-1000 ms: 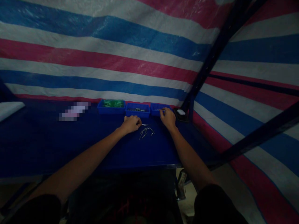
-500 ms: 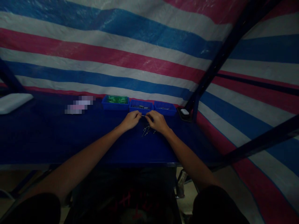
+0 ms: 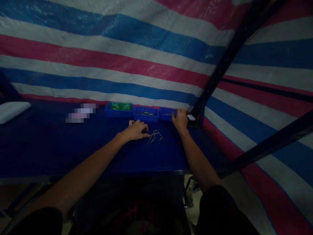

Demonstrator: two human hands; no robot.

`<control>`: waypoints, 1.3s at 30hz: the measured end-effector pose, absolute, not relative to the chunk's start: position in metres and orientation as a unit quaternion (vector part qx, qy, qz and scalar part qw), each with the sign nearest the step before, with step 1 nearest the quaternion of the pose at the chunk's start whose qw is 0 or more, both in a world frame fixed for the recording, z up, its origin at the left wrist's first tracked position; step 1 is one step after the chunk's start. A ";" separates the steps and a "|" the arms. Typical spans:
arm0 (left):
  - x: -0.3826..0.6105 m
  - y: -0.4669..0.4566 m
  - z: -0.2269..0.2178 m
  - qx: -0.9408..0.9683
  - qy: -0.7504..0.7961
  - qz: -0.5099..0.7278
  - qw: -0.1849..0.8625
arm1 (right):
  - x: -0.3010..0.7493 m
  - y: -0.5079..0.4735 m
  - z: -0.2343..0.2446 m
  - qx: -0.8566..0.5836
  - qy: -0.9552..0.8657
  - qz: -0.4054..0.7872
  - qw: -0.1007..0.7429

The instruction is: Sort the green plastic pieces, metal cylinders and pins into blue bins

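Observation:
My left hand (image 3: pixel 136 130) rests on the blue table (image 3: pixel 73 147), fingers curled, its fingertips touching a small heap of thin metal pins (image 3: pixel 155 136). Whether it grips a pin I cannot make out. My right hand (image 3: pixel 180 119) reaches forward to the rightmost of three small blue trays (image 3: pixel 166 114), its fingers bent over the tray's near edge and dipping inside. The middle tray (image 3: pixel 146 114) holds small dark metal parts. The left tray (image 3: pixel 119 109) holds green parts.
A dark slanted metal post (image 3: pixel 217 71) rises just right of the trays, with a small white object (image 3: pixel 191 117) on a dark base at its foot. A white pad (image 3: pixel 12 109) lies at the table's far left. A striped tarp (image 3: pixel 122 58) hangs behind.
Half a second ago both hands met over the pins. My right hand has since moved forward and right to the rightmost tray; my left hand has lowered onto the pin heap.

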State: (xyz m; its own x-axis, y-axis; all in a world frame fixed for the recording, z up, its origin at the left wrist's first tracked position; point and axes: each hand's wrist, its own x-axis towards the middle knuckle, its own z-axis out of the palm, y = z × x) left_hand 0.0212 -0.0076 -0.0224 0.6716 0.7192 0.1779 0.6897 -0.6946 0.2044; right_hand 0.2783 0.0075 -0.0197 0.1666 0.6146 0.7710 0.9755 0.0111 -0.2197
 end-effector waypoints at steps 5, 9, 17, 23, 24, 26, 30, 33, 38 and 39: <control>0.026 -0.010 -0.026 0.909 0.391 0.137 0.048 | 0.265 -0.003 -0.031 -0.651 -0.632 -0.202 0.369; 0.032 -0.014 -0.031 0.909 0.383 0.163 0.033 | 0.238 -0.010 -0.032 -0.595 -0.695 -0.167 0.369; 0.029 -0.004 -0.034 0.866 0.439 0.217 0.102 | 0.204 -0.027 -0.026 -0.461 -0.819 -0.099 0.328; 0.033 0.004 -0.032 0.773 0.404 0.388 0.298 | 0.201 -0.028 -0.025 -0.418 -0.850 -0.112 0.301; 0.033 0.004 -0.032 0.769 0.400 0.396 0.303 | 0.202 -0.028 -0.025 -0.417 -0.849 -0.118 0.301; 0.033 0.002 -0.030 0.771 0.393 0.398 0.304 | 0.203 -0.027 -0.025 -0.419 -0.847 -0.129 0.300; 0.034 -0.002 -0.027 0.777 0.383 0.394 0.306 | 0.203 -0.028 -0.025 -0.431 -0.841 -0.131 0.299; 0.033 -0.002 -0.025 0.776 0.397 0.391 0.296 | 0.205 -0.027 -0.020 -0.432 -0.840 -0.134 0.299; 0.022 -0.005 -0.021 0.898 0.300 0.250 0.205 | 0.232 -0.007 -0.003 -0.509 -0.734 -0.193 0.406; 0.019 -0.007 -0.020 0.926 0.263 0.205 0.179 | 0.240 -0.001 -0.002 -0.533 -0.701 -0.207 0.427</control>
